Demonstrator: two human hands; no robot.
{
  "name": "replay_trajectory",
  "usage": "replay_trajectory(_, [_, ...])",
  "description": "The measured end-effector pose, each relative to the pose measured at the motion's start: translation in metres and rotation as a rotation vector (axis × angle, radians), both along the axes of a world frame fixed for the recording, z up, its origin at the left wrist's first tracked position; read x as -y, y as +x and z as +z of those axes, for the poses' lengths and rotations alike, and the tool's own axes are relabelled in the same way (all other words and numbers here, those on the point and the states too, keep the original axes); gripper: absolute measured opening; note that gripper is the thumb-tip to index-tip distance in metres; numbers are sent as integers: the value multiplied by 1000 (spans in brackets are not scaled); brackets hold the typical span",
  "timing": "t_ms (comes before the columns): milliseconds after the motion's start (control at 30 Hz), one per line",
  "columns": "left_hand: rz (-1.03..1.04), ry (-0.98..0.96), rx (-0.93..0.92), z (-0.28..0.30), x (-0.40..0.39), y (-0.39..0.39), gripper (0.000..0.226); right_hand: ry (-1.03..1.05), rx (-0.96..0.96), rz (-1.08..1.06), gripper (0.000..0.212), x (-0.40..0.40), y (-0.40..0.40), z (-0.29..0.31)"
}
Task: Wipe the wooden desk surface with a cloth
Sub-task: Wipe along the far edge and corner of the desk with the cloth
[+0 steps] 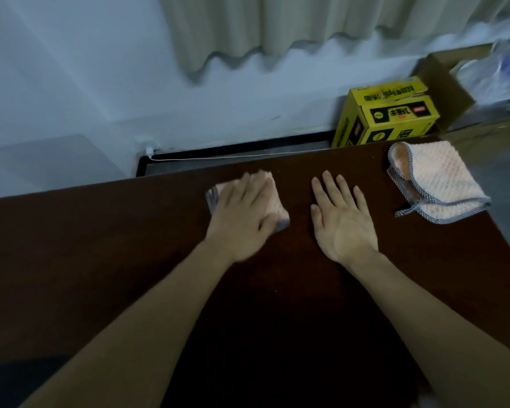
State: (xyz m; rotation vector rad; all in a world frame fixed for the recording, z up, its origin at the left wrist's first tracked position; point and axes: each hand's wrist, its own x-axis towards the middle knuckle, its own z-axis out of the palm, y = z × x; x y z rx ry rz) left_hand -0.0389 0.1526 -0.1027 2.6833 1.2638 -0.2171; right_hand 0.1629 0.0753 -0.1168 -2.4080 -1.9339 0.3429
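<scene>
— Where's the cloth [273, 201]?
— On the desk [100, 245], under the left hand [242, 213], which presses it flat; blurred, so its fingers look straight.
— The right hand [340, 217]?
— Flat on the wood, fingers spread, holding nothing. A second cloth [440, 184] lies folded near the far right corner.

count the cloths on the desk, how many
2. One cloth lies under the left hand, pressed flat on the wooden desk. The other cloth lies folded near the desk's far right corner, untouched; the right hand rests beside it, apart.
</scene>
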Motion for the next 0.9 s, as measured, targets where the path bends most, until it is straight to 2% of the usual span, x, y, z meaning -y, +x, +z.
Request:
replay_trajectory(67, [-92, -67, 18, 9, 41, -17, 71, -10, -2, -9, 60, 0, -1, 3])
replay_trajectory(167, [-356, -96, -8, 8, 79, -49, 69, -16, 1, -5, 60, 1, -2, 4])
replay_trajectory(267, [-502, -93, -19, 8, 35, -58, 71, -10, 7, -2, 60, 0, -2, 2])
replay_trajectory(333, [-366, -49, 18, 5, -12, -54, 73, -12, 9, -2, 60, -1, -3, 2])
replay_trajectory(400, [-113, 24, -11, -6, -50, -49, 73, -4, 19, -9, 60, -1, -4, 2])
replay_trajectory(500, [102, 39, 13, -21, -68, -37, 70, 9, 26, -6, 60, -6, -7, 7])
replay_trajectory(633, [111, 34, 40, 0, -19, -41, 69, 5, -85, 71, 61, -29, -36, 19])
replay_trajectory(767, [-81, -133, 30, 12, 72, -74, 71, -41, -127, 118, 59, -38, -73, 17])
replay_trajectory(833, [-162, -125, -10, 12, 70, -96, 71, -47, -141, 116, 58, -36, -88, 15])
replay_trajectory(900, [-135, -98, -27, 7, 31, -111, 73, -69, -109, 137, 58, -33, -100, 12])
